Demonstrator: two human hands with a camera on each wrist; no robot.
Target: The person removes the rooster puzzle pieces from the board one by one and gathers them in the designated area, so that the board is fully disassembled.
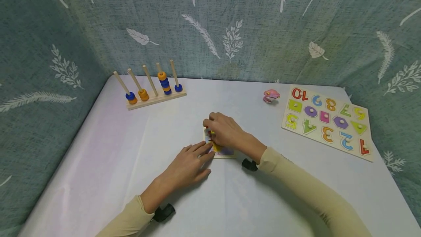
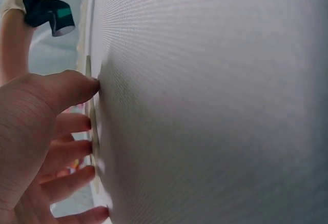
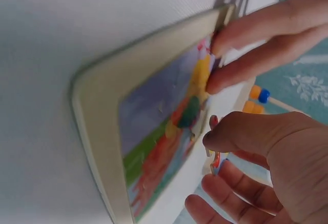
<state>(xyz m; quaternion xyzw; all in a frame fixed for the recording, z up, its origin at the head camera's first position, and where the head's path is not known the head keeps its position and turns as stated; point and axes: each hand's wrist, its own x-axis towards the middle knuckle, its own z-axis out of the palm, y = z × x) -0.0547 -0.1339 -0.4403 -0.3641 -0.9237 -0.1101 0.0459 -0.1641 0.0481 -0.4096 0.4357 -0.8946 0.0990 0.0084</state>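
Observation:
A small jigsaw puzzle board (image 1: pixel 227 155) with a pale frame lies flat on the table between the two hands. Its colourful picture (image 3: pixel 169 116) shows large in the right wrist view. My left hand (image 1: pixel 185 165) has its fingers spread, and the fingertips touch the board's left edge. Above the far part of the board, my right hand (image 1: pixel 227 131) pinches a small puzzle piece (image 3: pixel 216 161) between thumb and fingers, most of it covered by them. In the left wrist view the left thumb (image 2: pixel 77 86) lies along the near side, straight.
A wooden peg stacker (image 1: pixel 158 100) with blue and orange rings stands at the back left. A pink toy figure (image 1: pixel 271 96) sits at the back, right of the middle. Farther right lies a number and shape puzzle board (image 1: pixel 309 111). A patterned cloth (image 1: pixel 204 28) rises behind the table.

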